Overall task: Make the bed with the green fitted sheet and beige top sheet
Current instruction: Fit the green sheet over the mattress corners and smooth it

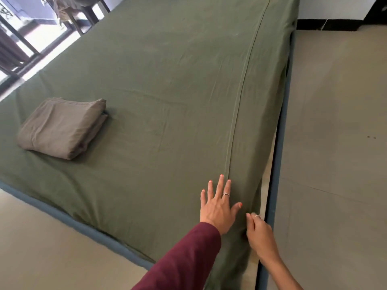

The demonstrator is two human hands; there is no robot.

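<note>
While the left hand (217, 206) lies flat with fingers spread on the green fitted sheet (167, 91) at the bed's near corner, the right hand (258, 229) sits just beside it at the edge, fingers curled and seemingly pinching the cloth, though the pinch itself is hard to make out. A seam (240, 105) runs away from both hands along the bed's long axis. Off to the left, well apart, the beige top sheet (62, 127) waits folded on the green, so the left hand looks nearer for fetching it. No containers show anywhere.
</note>
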